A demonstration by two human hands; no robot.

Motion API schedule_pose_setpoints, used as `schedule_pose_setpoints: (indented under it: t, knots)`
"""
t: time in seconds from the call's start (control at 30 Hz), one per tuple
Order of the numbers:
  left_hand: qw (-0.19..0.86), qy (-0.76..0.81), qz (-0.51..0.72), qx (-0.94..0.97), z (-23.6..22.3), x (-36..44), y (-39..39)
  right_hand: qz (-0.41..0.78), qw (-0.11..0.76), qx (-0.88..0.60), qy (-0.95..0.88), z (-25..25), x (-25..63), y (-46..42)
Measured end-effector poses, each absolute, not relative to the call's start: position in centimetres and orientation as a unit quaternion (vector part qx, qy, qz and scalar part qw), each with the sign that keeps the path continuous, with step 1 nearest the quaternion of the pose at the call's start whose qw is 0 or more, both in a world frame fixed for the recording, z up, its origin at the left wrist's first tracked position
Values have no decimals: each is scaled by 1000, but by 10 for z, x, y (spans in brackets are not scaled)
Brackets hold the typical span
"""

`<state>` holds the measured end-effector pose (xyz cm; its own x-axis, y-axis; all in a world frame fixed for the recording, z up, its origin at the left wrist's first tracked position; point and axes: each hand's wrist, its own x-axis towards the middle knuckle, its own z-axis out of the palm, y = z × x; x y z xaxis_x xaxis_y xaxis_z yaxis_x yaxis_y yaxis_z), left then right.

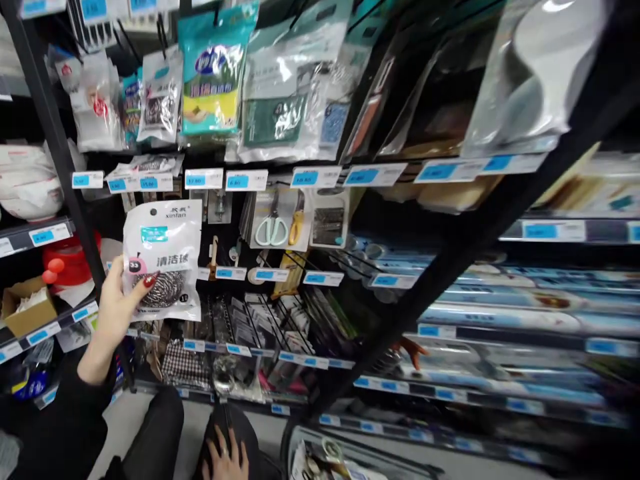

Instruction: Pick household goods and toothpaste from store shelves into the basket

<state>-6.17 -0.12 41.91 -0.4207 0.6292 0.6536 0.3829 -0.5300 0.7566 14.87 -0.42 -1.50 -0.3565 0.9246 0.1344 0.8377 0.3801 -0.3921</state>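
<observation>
My left hand (116, 303) is closed on the left edge of a white pack of steel wool scrubber (163, 260), thumb across its front. A dark wire ball shows through the pack's clear lower part. The pack is upright in front of the shelf. Low in the view, my right hand (226, 459) lies on my knee with its fingers spread and a ring on one finger; its wrist is out of view. Behind the pack, a similar small scrubber pack (160, 100) and a teal and yellow cloth pack (214, 77) hang on the rack.
Carded scissors (271, 227) hang beyond the pack. A dark slanted shelf post (450, 253) crosses the right side. Blurred long rolls (500, 320) fill the right-hand shelves. A basket (385, 460) with goods stands on the floor by my knee. Bowls (30, 183) sit at left.
</observation>
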Motion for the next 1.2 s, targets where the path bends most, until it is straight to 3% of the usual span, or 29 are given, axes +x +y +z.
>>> schedule_pose_setpoints:
  t: [0.13, 0.3, 0.5, 0.63, 0.73, 0.87, 1.03, 1.2]
  knots:
    - [154, 532, 663, 503, 373, -39, -13, 147, 120, -563, -805, -14, 140, -7]
    - [203, 568, 632, 487, 335, -28, -18, 164, 124, -569, -796, 2, 134, -12]
    - [213, 588, 605, 493, 322, -25, -17, 162, 123, -571, -795, -3, 132, -12]
    - [238, 550, 652, 463, 320, -25, -9, 141, 105, -572, -801, -7, 131, -12]
    - [347, 506, 701, 364, 316, -26, -3, 123, 105, -571, -805, -5, 131, -13]
    - [528, 460, 661, 268, 305, -22, -2, 134, 105, -568, -805, -4, 131, -14]
    - [467, 500, 696, 219, 273, -13, -9, 138, 115, -568, -803, -5, 130, -14]
    - [487, 508, 679, 209, 253, -6, -11, 127, 104, -563, -810, -7, 130, -16]
